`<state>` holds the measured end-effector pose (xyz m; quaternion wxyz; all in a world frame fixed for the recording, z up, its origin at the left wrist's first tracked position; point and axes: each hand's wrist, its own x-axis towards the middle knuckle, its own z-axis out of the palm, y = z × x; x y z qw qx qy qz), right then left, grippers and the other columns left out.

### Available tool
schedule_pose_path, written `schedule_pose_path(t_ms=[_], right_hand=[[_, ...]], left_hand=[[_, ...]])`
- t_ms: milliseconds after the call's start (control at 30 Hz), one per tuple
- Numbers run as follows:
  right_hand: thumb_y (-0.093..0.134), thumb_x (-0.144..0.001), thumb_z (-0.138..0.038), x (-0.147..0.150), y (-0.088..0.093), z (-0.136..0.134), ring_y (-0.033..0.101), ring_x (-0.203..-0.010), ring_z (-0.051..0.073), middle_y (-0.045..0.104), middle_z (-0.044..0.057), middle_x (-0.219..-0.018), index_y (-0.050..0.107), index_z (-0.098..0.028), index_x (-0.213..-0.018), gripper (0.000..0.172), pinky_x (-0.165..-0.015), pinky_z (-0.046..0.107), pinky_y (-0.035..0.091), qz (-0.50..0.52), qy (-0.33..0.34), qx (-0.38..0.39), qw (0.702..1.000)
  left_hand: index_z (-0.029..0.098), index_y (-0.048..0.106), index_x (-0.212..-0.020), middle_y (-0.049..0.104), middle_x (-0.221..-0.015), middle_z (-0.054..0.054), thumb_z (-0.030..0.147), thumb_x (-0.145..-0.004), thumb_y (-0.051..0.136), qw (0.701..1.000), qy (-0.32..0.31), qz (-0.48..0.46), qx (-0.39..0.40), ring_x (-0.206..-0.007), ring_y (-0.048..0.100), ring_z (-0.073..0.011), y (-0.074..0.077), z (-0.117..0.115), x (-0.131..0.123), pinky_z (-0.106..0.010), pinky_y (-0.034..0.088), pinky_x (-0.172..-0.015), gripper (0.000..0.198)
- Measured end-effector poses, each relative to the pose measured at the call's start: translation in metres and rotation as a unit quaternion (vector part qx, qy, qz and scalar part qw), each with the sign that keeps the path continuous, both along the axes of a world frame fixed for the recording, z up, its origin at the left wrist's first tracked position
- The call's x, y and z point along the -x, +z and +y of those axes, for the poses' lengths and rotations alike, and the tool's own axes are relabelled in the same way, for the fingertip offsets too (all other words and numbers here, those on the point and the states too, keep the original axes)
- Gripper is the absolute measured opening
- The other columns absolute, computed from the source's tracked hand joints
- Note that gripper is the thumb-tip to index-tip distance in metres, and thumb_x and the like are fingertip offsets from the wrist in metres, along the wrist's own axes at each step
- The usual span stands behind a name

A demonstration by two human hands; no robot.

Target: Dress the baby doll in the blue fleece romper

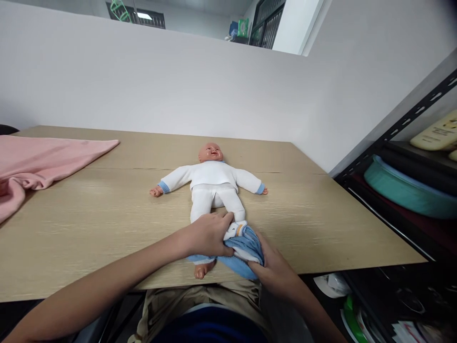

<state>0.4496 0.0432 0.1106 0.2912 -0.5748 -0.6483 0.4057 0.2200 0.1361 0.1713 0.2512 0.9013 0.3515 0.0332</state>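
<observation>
A baby doll (213, 178) in a white long-sleeved top and white trousers lies on its back, head away from me, arms spread. Bunched around its lower leg on the right are blue and white baby pants (246, 245). My left hand (210, 233) is closed on the upper edge of the bunched cloth, over the doll's legs. From the right side, my right hand (271, 264) grips the same cloth. One bare doll foot (203, 270) shows near the table's front edge; the other is hidden by the cloth.
The doll lies on a wooden table (107, 228) against a white wall. A pink cloth (43, 162) is spread at the left. To the right, a black shelf holds a teal basin (407, 190) and a cream bottle (437, 131).
</observation>
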Motion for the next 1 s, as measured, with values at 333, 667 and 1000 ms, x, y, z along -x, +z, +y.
schedule_pose_path(t_ms=[333, 667, 1000], right_hand=[[0.077, -0.088, -0.027, 0.017, -0.031, 0.004, 0.069, -0.115, 0.023, 0.069, 0.007, -0.128, 0.049, -0.028, -0.13, 0.05, -0.096, 0.034, 0.058, 0.228, -0.082, -0.075, 0.967], [0.082, -0.083, -0.025, 0.004, -0.013, 0.031, 0.067, -0.113, 0.025, 0.071, 0.004, -0.119, 0.062, -0.029, -0.119, 0.041, -0.098, 0.036, 0.052, 0.226, -0.059, -0.123, 0.965], [0.084, -0.087, -0.058, -0.024, 0.028, 0.076, 0.066, -0.123, 0.031, 0.072, 0.008, -0.132, 0.069, -0.027, -0.132, 0.057, -0.104, 0.043, 0.053, 0.173, 0.119, 0.02, 0.977]], left_hand=[[0.022, 0.045, -0.133, 0.063, -0.116, -0.005, 0.027, -0.077, 0.081, 0.958, -0.011, -0.213, 0.194, -0.106, 0.065, -0.0265, -0.009, 0.015, 0.016, -0.037, 0.053, -0.089, 0.067], [0.019, 0.075, -0.118, 0.077, -0.108, -0.004, 0.037, -0.085, 0.084, 0.926, -0.05, -0.28, 0.247, -0.103, 0.069, -0.0273, -0.011, 0.039, 0.03, -0.039, 0.055, -0.096, 0.039], [0.021, 0.069, -0.128, 0.075, -0.125, -0.005, 0.051, -0.086, 0.086, 0.936, -0.053, -0.278, 0.208, -0.119, 0.067, -0.0311, -0.008, 0.042, 0.029, -0.038, 0.051, -0.103, 0.053]])
